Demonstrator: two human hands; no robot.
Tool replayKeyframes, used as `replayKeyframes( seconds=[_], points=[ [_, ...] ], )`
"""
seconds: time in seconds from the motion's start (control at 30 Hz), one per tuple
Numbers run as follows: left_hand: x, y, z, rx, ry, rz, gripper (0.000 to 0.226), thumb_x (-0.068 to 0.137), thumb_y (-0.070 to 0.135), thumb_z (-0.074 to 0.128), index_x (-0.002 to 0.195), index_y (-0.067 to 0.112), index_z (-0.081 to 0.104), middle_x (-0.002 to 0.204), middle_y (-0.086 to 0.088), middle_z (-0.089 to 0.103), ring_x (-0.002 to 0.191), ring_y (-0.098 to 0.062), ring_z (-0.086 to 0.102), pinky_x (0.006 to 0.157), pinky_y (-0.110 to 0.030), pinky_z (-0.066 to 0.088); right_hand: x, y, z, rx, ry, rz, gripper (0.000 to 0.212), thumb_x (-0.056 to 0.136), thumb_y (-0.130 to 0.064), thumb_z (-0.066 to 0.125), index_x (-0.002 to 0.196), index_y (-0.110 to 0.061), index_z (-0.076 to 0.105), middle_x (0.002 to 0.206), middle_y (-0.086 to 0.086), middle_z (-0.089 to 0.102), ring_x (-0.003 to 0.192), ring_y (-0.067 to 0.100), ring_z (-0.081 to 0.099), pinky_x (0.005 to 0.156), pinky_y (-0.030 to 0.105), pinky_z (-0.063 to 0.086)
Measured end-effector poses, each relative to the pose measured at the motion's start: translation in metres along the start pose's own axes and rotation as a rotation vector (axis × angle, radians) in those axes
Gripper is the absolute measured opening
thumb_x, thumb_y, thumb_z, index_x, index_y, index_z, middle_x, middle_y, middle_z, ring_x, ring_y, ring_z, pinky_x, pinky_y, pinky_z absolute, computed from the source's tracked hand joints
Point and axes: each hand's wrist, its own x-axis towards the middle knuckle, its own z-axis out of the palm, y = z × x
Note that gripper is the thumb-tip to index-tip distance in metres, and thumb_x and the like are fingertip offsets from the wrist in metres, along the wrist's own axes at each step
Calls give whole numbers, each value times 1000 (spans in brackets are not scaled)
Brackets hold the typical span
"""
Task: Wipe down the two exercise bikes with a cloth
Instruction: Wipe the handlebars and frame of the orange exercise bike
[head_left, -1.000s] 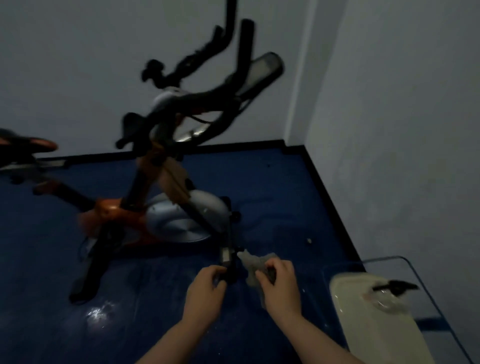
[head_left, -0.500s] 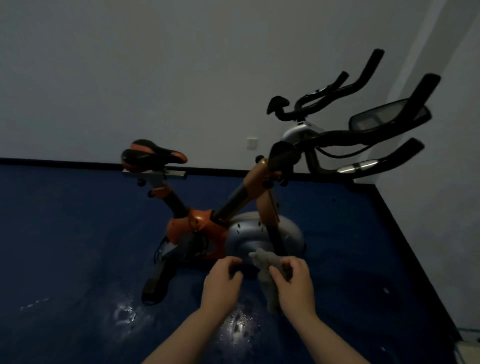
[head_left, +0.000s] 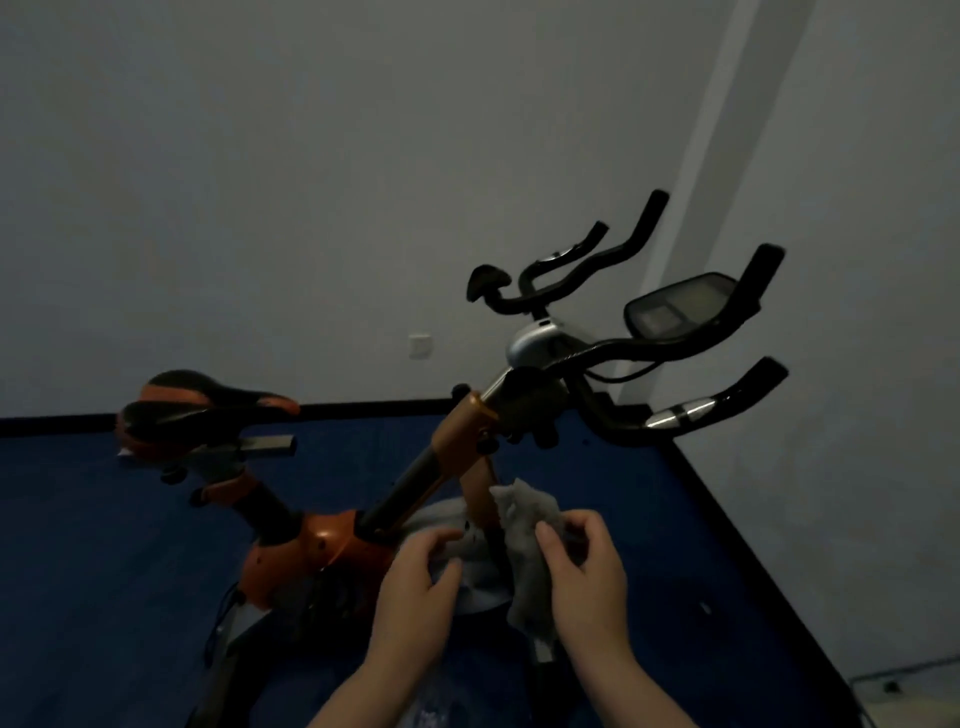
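Note:
An orange and black exercise bike stands on the blue floor in front of me, saddle to the left, black handlebars and console to the right. My right hand grips a crumpled grey cloth that hangs beside the bike's orange front post. My left hand is close beside it on the left, fingers curled near the cloth's edge over the grey flywheel cover; whether it grips the cloth is unclear. Only one bike is in view.
A grey wall runs behind the bike with a small white socket. A second wall closes the right side, with a black skirting along the blue floor. A pale object shows at the bottom right corner.
The view has swung left and up, bringing the whole bike into frame. Both hands with the cloth have risen from near the floor to the front post.

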Motion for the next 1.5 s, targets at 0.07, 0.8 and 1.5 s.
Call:
replayKeyframes(
  seconds=[0.07,0.8,1.5],
  points=[
    [24,12,1,-16,-15,38,32,86,11,60,98,41,59,105,19,60,99,8,56,77,-10,46,16,-12,-1,17,25,-72,7,88,-30,63,83,-33,58,80,-13,65,75,0,62,63,25,52],
    [243,40,34,-283,-383,110,24,92,8,51,105,23,64,104,0,67,98,-15,64,85,-38,54,173,-46,49,-851,107,-426,19,86,-30,59,104,-25,55,111,-6,49,96,13,45,81,29,43],
    [292,23,40,-511,-949,165,27,98,10,42,107,14,67,102,0,71,98,-10,66,78,-15,49,133,-55,96,-1401,135,-246,14,79,-32,65,90,-26,60,91,-5,61,86,17,51,72,29,38]
  ],
)
